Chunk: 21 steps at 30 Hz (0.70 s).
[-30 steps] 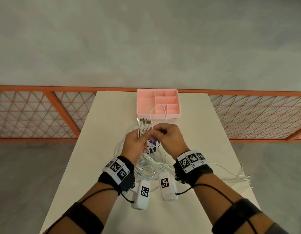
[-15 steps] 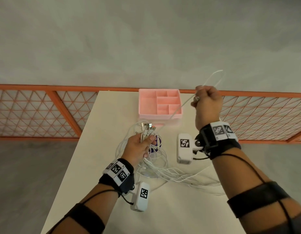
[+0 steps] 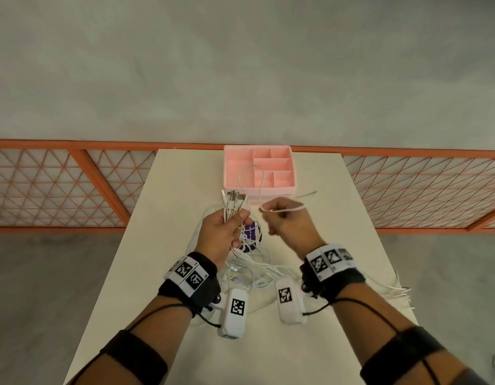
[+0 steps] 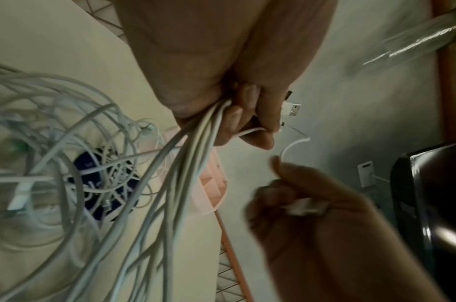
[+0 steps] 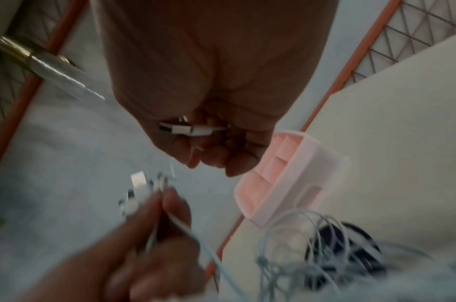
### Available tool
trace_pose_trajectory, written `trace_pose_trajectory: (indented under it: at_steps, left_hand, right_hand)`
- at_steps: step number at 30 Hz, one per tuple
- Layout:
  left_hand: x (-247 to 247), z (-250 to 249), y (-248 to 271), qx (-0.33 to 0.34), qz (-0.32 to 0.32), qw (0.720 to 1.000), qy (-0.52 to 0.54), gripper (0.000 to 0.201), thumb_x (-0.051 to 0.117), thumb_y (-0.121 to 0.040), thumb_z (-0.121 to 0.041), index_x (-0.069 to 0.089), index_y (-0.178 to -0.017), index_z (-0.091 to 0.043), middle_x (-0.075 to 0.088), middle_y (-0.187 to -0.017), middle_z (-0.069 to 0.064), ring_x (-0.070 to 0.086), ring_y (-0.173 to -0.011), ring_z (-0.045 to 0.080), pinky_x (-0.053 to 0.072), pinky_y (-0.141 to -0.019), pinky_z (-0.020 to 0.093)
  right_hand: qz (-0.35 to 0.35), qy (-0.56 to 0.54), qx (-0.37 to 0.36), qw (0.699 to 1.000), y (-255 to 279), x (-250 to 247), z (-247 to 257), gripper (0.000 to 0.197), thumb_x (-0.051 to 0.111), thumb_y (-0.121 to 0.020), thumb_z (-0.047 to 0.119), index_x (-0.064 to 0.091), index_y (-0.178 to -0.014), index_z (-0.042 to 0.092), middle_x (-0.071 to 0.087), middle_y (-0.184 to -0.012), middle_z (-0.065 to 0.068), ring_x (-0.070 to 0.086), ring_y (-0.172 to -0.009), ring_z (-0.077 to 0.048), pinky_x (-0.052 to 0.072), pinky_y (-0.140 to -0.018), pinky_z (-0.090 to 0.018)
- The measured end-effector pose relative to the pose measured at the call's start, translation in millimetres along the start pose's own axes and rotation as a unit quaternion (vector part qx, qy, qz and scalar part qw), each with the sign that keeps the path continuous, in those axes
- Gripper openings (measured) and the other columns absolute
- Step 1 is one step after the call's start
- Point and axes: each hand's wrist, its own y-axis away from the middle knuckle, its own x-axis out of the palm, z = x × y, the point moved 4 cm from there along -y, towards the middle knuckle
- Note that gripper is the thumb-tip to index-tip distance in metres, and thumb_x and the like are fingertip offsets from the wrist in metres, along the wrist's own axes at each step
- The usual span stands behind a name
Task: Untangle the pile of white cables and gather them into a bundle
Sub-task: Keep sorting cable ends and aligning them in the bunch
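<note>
Behind the pale, smooth counter (image 3: 338, 245) runs an orange mesh fence (image 3: 60, 184). On it lies a loose heap of thin white cables (image 3: 252, 269) over a round dark blue disc (image 3: 250, 236) whose print is too small to read. The left hand (image 3: 221, 234) grips a bunch of cables, metal plugs (image 3: 234, 197) upward. The right hand (image 3: 288, 226) pinches one cable end (image 5: 188, 129). A pink plastic divided tray (image 3: 259, 169) stands behind.

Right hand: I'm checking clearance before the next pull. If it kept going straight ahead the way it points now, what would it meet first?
Probably the pink tray. The right hand, gripping one cable, points away from the person towards the tray's near wall. It may be raised above the table, so it could pass over; depth is unclear.
</note>
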Motion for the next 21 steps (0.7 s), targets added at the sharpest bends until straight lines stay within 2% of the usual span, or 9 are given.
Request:
trace_pose_trajectory:
  at_steps: [2,5,8,9,11,13,15,17,21]
  left_hand:
    - [3.7,-5.5,-1.9,0.012,0.009,1.000,0.007,0.009,0.064,-0.095,-0.012,0.069,-0.091,-0.005,0.069,-0.083,0.012,0.037,-0.045,0.009,0.034,-0.042,0.021]
    - [6.2,-9.1,-4.6,0.032,0.029,0.999,-0.011,0.013,0.066,-0.093,-0.013,0.071,-0.085,-0.005,0.062,-0.085,0.025,0.039,-0.042,0.009,0.033,-0.042,0.022]
    - [2.6,-7.4,-5.4,0.041,0.018,0.999,-0.023,0.014,0.067,-0.093,-0.016,0.074,-0.082,-0.010,0.064,-0.089,0.028,0.037,-0.044,0.009,0.033,-0.044,0.024]
    - [0.5,-6.5,-5.6,0.041,0.005,0.999,-0.019,0.014,0.067,-0.093,-0.017,0.074,-0.083,-0.012,0.066,-0.090,0.027,0.036,-0.046,0.010,0.033,-0.044,0.024]
    - [-5.1,-2.2,-7.6,0.041,-0.020,0.999,-0.006,0.012,0.067,-0.094,-0.018,0.073,-0.086,-0.010,0.068,-0.090,0.023,0.035,-0.049,0.012,0.034,-0.045,0.024]
    - [-8.1,3.9,-8.0,0.036,-0.028,0.999,-0.008,0.014,0.068,-0.093,-0.020,0.073,-0.091,-0.007,0.064,-0.087,0.022,0.034,-0.050,0.013,0.035,-0.045,0.024]
    - [-7.4,11.7,-6.0,0.018,-0.016,1.000,-0.015,0.018,0.069,-0.093,-0.021,0.074,-0.099,-0.004,0.065,-0.087,0.022,0.034,-0.048,0.012,0.034,-0.045,0.024]
    - [-4.8,18.4,-1.4,0.000,0.001,1.000,-0.014,0.019,0.067,-0.094,-0.018,0.072,-0.102,-0.002,0.071,-0.092,0.018,0.032,-0.046,0.009,0.032,-0.046,0.024]
    - [-7.2,28.0,4.3,-0.011,0.011,0.999,-0.044,0.016,0.064,-0.095,-0.013,0.070,-0.098,0.002,0.069,-0.078,0.011,0.034,-0.043,0.007,0.032,-0.044,0.023]
  right_hand:
    - [0.063,0.006,0.022,0.998,9.4,18.7,-10.3,0.009,0.065,-0.090,0.006,0.071,-0.090,0.013,0.060,-0.060,-0.002,0.052,-0.054,-0.016,0.047,-0.058,-0.031]
    - [0.133,0.006,0.024,0.991,14.5,37.3,-14.4,0.013,0.062,-0.092,0.010,0.073,-0.087,0.015,0.072,-0.074,-0.006,0.053,-0.057,-0.015,0.046,-0.056,-0.029]
    - [0.113,0.031,0.031,0.993,6.8,36.7,-16.4,0.014,0.064,-0.091,0.015,0.070,-0.084,0.004,0.069,-0.079,-0.021,0.050,-0.057,-0.016,0.044,-0.059,-0.035]
    - [0.104,0.041,0.033,0.993,4.7,35.5,-16.3,0.017,0.065,-0.091,0.016,0.067,-0.081,0.002,0.067,-0.076,-0.021,0.049,-0.056,-0.018,0.043,-0.059,-0.036]
    - [0.082,0.039,0.031,0.995,1.3,32.3,-12.3,0.021,0.066,-0.091,0.015,0.063,-0.076,0.002,0.062,-0.063,-0.010,0.050,-0.056,-0.019,0.043,-0.059,-0.035]
    - [0.060,-0.002,0.031,0.998,-0.9,27.1,-3.0,0.021,0.065,-0.093,0.014,0.063,-0.075,0.005,0.063,-0.060,-0.004,0.051,-0.054,-0.018,0.043,-0.055,-0.031]
    - [0.036,-0.049,0.021,0.998,-3.8,21.1,10.3,0.018,0.065,-0.093,0.010,0.064,-0.076,0.007,0.066,-0.063,-0.006,0.052,-0.049,-0.015,0.043,-0.051,-0.027]
    - [0.008,-0.091,-0.001,0.996,-8.2,13.7,25.4,0.014,0.064,-0.092,0.005,0.065,-0.079,0.003,0.065,-0.064,-0.010,0.052,-0.047,-0.014,0.043,-0.048,-0.024]
    - [-0.047,-0.156,-0.044,0.986,-18.3,-4.6,58.2,0.012,0.062,-0.092,0.001,0.061,-0.084,-0.008,0.064,-0.064,-0.011,0.048,-0.046,-0.015,0.042,-0.049,-0.024]
